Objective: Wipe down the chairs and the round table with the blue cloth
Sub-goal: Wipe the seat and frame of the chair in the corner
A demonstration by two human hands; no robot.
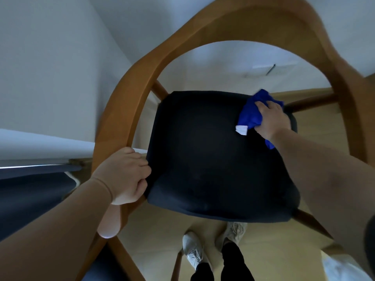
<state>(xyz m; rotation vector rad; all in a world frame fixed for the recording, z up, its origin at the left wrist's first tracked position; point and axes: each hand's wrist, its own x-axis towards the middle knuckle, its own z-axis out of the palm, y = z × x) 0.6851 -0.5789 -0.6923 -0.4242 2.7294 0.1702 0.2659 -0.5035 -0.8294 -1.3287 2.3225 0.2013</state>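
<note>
Now, view from above onto one chair (129, 94): a curved wooden frame around a dark padded seat (203, 159). The blue cloth (249, 114) lies bunched on the far right corner of the seat, close to the seat's back edge and right edge. A white tag (241, 130) sticks out at the cloth's near left corner. The right hand (272, 118) is on top of the cloth with its fingers closed over the bunched fabric, pressing it to the padding; a bit of blue shows below the wrist as well. The left hand (123, 175) is clenched on the wooden arm (107, 126) at the seat's left edge, knuckles touching the side of the padding. The rest of the seat, from centre to the near edge and the left side, is uncovered dark surface. The back rail arches high over the far edge, with an open gap between rail and seat. Pale floor (154, 236) shows under the near edge, where two light shoes (192, 250) stand just in front of the chair. A white wall (50, 57) runs close along the left of the frame.
</note>
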